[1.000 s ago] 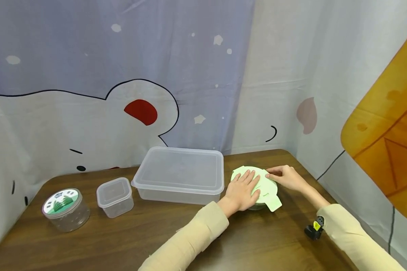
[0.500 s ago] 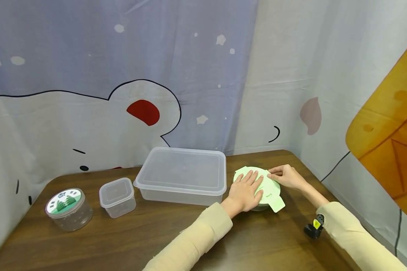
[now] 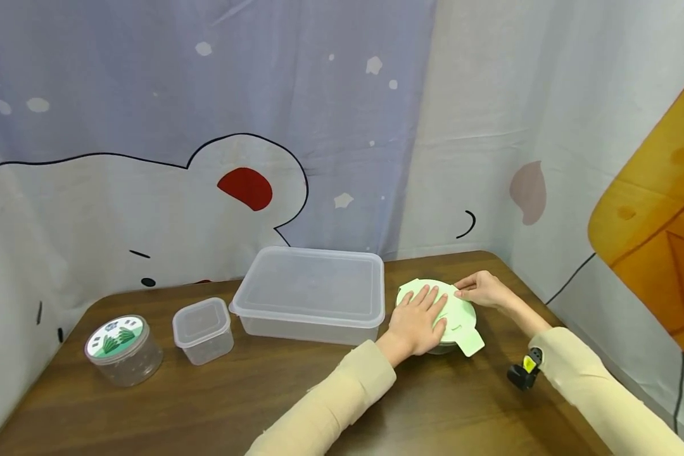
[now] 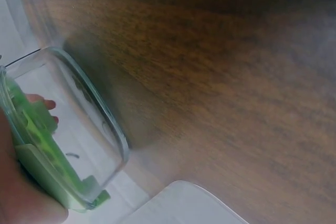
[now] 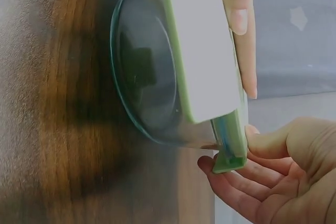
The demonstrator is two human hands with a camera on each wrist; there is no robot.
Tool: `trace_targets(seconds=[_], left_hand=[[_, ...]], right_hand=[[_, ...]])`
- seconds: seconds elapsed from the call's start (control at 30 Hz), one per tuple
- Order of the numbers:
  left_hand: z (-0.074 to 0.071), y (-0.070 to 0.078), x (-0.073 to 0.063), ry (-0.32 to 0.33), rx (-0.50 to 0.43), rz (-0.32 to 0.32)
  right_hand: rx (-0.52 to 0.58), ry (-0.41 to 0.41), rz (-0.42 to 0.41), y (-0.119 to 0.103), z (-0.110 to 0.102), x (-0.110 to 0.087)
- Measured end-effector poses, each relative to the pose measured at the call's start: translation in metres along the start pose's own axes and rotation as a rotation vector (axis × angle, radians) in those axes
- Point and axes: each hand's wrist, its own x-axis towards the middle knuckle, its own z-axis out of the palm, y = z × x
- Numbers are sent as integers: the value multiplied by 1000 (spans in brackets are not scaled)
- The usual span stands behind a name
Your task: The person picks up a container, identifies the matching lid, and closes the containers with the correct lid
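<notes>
A round clear glass food container [image 5: 144, 72] with a pale green lid [image 3: 459, 313] stands on the right of the brown wooden table. My left hand [image 3: 415, 322] rests on top of the lid, its fingers spread and straight. At the lid's far right edge, my right hand [image 3: 484, 290] holds a locking flap. In the right wrist view, that hand's thumb and fingers pinch this green flap [image 5: 231, 156], which sticks out from the glass. A broad flap [image 5: 202, 51] stands off the glass at the front. In the left wrist view, another flap [image 4: 44, 174] shows beside my palm.
Left of the glass container sits a large rectangular lidded plastic box [image 3: 310, 291]. Farther left are a small square plastic box [image 3: 204, 332] and a round clear jar [image 3: 124, 351] with a green-and-white printed lid. A printed curtain [image 3: 342, 126] hangs behind the table.
The whole head view has shifted slightly, so everything appears a little farther right. Both hands keep their places on the green lid, the right still pinching the flap.
</notes>
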Motion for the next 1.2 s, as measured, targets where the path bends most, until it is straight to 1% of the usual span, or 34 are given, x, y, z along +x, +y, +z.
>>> trace_targets(seconds=[0.1, 0.23, 0.37, 0.57, 0.7, 0.93, 1.07, 1.2], left_hand=[[0, 0, 1, 7, 4, 0], [0, 0, 2, -1, 0, 0], [0, 1, 1, -3, 11, -4], [-1, 4, 1, -27, 0, -30], [-3, 9, 0, -42, -4, -72], [-8, 21, -1, -58, -36, -167], [-13, 27, -1, -93, -69, -221], [-19, 33, 0, -139, -118, -255]], right_hand=[[35, -25, 29, 0, -2, 1], [59, -54, 51, 2, -3, 2], [51, -48, 49, 2, -2, 2], [31, -55, 55, 3, -1, 3], [16, -24, 53, 2, 2, 5], [-82, 85, 38, 0, 5, 10], [-116, 109, 20, 0, 7, 11], [-124, 118, -18, 2, 8, 11]])
